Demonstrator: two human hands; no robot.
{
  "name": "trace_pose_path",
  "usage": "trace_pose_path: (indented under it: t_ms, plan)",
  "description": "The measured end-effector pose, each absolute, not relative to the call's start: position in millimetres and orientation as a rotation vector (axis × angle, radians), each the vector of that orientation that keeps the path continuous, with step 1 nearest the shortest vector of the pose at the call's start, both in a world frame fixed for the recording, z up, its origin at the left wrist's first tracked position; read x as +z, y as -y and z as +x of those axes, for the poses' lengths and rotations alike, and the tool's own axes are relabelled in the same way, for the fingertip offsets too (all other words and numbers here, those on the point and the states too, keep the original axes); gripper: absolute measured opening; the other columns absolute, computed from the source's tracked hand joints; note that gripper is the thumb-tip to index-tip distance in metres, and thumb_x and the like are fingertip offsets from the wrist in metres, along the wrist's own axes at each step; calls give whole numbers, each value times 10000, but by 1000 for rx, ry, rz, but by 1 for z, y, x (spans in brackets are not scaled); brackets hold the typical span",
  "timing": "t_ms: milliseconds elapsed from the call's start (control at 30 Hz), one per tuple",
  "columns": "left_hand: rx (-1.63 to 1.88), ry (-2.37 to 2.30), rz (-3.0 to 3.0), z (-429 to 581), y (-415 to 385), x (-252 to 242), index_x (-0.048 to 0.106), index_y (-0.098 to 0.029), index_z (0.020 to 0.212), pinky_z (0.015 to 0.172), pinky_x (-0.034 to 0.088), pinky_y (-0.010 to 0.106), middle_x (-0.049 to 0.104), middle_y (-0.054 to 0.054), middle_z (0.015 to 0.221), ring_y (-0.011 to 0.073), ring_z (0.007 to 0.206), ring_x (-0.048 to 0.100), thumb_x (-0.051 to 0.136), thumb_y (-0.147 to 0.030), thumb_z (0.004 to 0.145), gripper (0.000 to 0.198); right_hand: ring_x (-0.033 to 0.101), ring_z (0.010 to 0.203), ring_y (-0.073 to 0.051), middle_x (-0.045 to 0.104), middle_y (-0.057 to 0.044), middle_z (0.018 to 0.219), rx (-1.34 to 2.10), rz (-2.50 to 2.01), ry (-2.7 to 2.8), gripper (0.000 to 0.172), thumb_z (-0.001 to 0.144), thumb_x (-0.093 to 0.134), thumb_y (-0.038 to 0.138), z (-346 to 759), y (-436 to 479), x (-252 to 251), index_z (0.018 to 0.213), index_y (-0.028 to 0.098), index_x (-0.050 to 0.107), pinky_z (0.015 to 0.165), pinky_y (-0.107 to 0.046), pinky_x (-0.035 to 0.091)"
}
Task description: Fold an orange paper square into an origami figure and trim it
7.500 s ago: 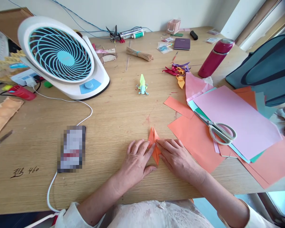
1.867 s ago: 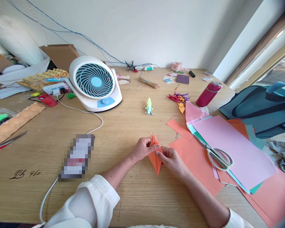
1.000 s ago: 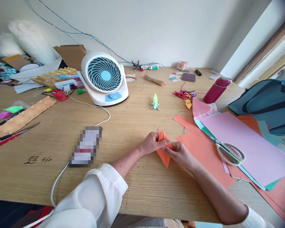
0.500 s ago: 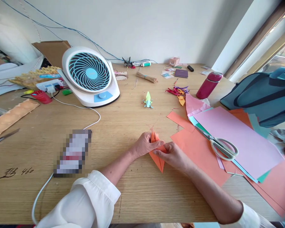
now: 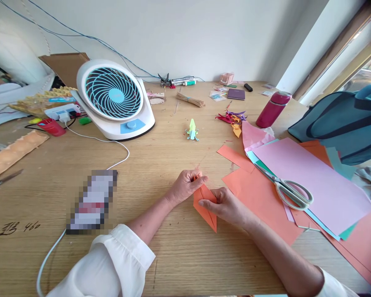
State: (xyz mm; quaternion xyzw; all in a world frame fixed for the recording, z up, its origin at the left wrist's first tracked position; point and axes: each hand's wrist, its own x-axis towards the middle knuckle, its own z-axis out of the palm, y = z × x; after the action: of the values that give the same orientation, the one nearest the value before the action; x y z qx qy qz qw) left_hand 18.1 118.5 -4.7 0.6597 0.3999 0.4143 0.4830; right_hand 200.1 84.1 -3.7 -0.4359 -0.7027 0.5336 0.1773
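A folded piece of orange paper (image 5: pixel 206 211), with a pointed lower end and a crease down its middle, is held between both hands just above the table. My left hand (image 5: pixel 187 186) pinches its upper end, thumb on top, hiding the tip. On the right edge, my right hand (image 5: pixel 227 203) grips the paper with the thumb across its face and the fingers behind. Flat orange sheets (image 5: pixel 259 202) lie right of my right hand. Beyond the hands stands a small green and blue folded paper figure (image 5: pixel 192 130).
Scissors (image 5: pixel 293 194) rest on a pink sheet (image 5: pixel 315 185) at the right, near a red bottle (image 5: pixel 273 109) and a blue bag (image 5: pixel 336 123). A white fan (image 5: pixel 148 123) stands back left; a cabled phone (image 5: pixel 92 202) lies left. Small coloured paper pieces (image 5: pixel 235 119) lie behind.
My left thumb has shifted up towards the paper's top end. The folded paper now shows a wider face, and its lower point has moved slightly down and right.
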Motion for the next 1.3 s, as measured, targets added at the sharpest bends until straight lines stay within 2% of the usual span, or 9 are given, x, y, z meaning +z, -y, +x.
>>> trace_pose_path:
  t_ms: [267,433,533,667,767,967,1167,1300]
  plan:
    - [1052,-1037,1497,14,-120,-6,315,-198,586,507,236,227,290,-76,530,72,499,265,559,-609,882,562,225,545,-76,258,51,606,1537,-1243,1977,473,888,554,512,201,-85,-1,618,208,314,496,-261,159]
    - [972,-1000,1495,11,-118,-4,429,-189,663,523,309,233,428,-42,572,97,511,377,308,-654,963,566,281,580,-89,312,39,622,1572,-1266,1744,473,856,589,553,199,-86,1,626,195,383,517,-250,198]
    - [898,-956,1560,11,-116,1,419,-180,633,555,303,237,397,-42,602,97,558,351,401,-682,922,580,327,608,-101,367,29,652,1596,-1222,1584,451,846,596,570,197,-87,2,667,187,439,548,-249,254]
    - [842,-923,1624,13,-116,2,497,-159,656,576,309,235,399,-42,639,101,606,352,578,-659,842,540,285,588,-91,323,44,629,1502,-1258,1626,475,844,595,575,194,-88,-1,639,197,394,530,-247,225]
    - [819,-922,1637,15,-115,-2,557,-147,710,565,313,228,429,-38,652,101,611,382,634,-582,836,459,243,558,-83,281,52,604,1442,-1304,1689,501,861,560,583,194,-88,-5,626,212,320,500,-249,181]
    - [870,-940,1567,18,-114,-6,539,-146,694,550,319,216,444,-41,649,90,599,403,686,-513,815,413,206,560,-85,247,50,601,1336,-1354,1762,520,870,549,594,192,-84,-7,618,217,296,492,-256,157]
    - [855,-897,1495,15,-117,-9,583,-141,730,596,382,218,524,-16,704,109,662,484,731,-552,772,439,230,569,-95,269,49,605,1367,-1331,1786,484,829,593,585,194,-87,-1,625,210,364,503,-254,183]
    - [860,-872,1468,13,-117,-8,614,-135,782,615,399,222,566,1,750,118,694,512,721,-564,778,443,276,598,-109,335,36,629,1409,-1306,1789,460,820,582,609,197,-89,0,665,189,478,530,-257,216]
